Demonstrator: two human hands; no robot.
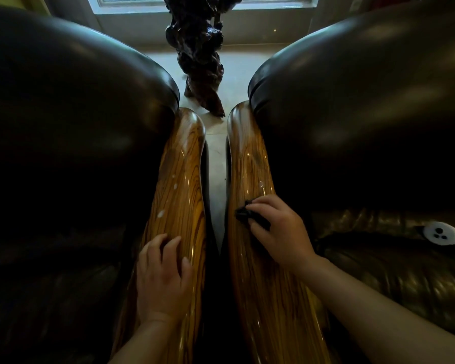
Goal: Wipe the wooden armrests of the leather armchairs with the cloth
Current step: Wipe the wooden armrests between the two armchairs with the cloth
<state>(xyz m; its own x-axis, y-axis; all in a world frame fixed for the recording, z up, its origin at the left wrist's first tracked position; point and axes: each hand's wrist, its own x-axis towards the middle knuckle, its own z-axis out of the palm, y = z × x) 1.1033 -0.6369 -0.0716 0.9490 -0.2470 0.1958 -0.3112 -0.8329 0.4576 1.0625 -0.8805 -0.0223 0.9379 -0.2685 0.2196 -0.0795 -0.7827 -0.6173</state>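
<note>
Two glossy striped wooden armrests run side by side away from me, the left armrest [180, 185] and the right armrest [250, 164]. My right hand [279, 229] presses a small dark cloth [244, 212] onto the right armrest about halfway along it. My left hand [163, 274] lies flat on the left armrest, fingers spread, holding nothing. A few pale spots show on the left armrest ahead of my fingers, and one on the right armrest beyond the cloth.
Dark leather armchairs flank the armrests, the left chair [71, 122] and the right chair [365, 114]. A narrow strip of pale floor [217, 166] separates them. A dark carved wooden sculpture [200, 56] stands beyond, under a window. A white object [444, 233] lies on the right seat.
</note>
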